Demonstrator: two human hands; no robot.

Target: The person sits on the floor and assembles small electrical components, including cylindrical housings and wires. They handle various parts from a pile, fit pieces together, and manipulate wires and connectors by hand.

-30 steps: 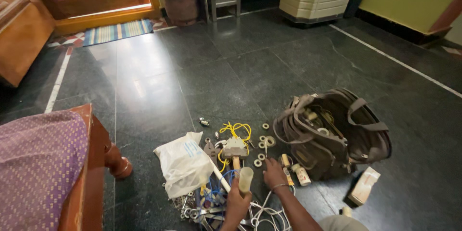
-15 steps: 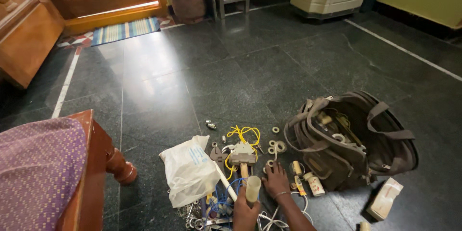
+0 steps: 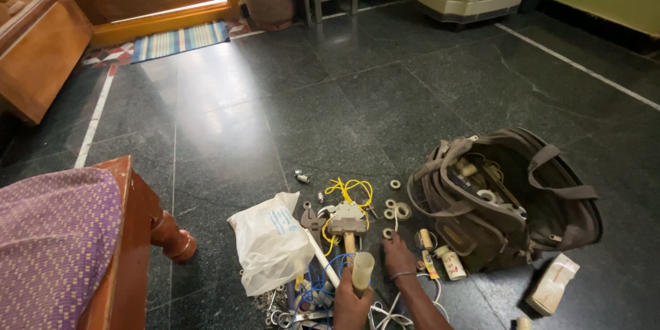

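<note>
My left hand (image 3: 350, 304) grips a short cream pipe piece (image 3: 361, 267) held upright at the bottom of the view. My right hand (image 3: 399, 256) reaches forward over the floor, its fingertips on a small white ring fitting (image 3: 387, 233). More ring fittings (image 3: 397, 209) lie just beyond it. A hammer (image 3: 347, 221) with a wooden handle lies over a yellow wire (image 3: 349, 189) between the hands. A thin white pipe (image 3: 322, 258) slants beside my left hand.
An open brown tool bag (image 3: 512, 203) sits to the right, a white plastic bag (image 3: 269, 242) to the left. A small carton (image 3: 552, 284) lies at the lower right. A wooden bed corner (image 3: 141, 223) with purple cloth stands at the left. Dark tiled floor stretches ahead.
The view has shifted down and closer to the pile. My right hand has stretched forward to the ring fitting, while my left hand keeps the cream pipe piece upright.
</note>
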